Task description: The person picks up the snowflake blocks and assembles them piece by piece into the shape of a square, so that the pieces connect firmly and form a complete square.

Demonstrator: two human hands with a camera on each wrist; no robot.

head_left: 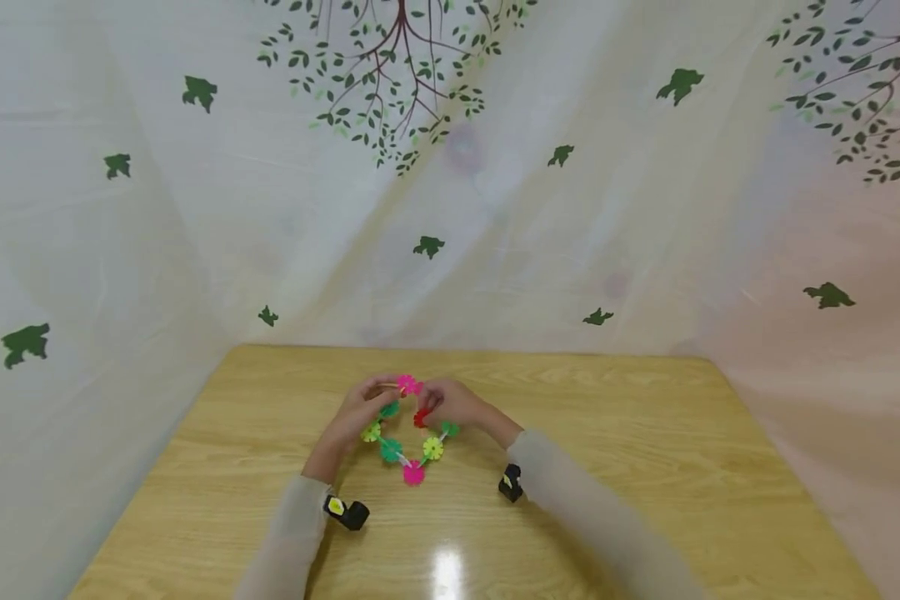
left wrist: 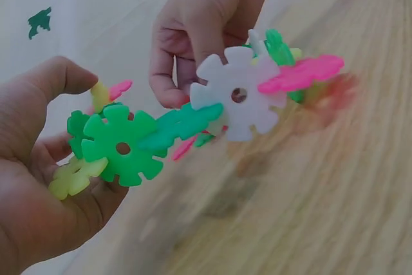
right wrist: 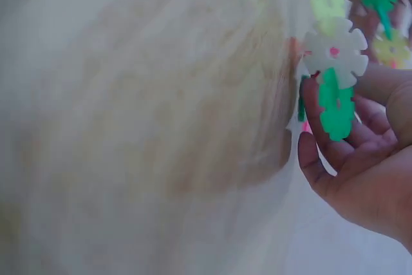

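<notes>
A chain of flower-shaped interlocking plastic discs, in pink, green, yellow and white, curves in a loop between the hands over the table. My left hand grips its left side; in the left wrist view the thumb and fingers lie around a green disc and a yellow disc. A pink disc stands at the top, between both hands' fingertips. With its fingertips my right hand pinches a red disc. The chain's other end, a green disc, lies close to the right hand's fingers.
The wooden table extends around both hands. Behind it hangs a pale cloth with printed leaves and branches. Each wrist carries a small black camera, one on the left and one on the right.
</notes>
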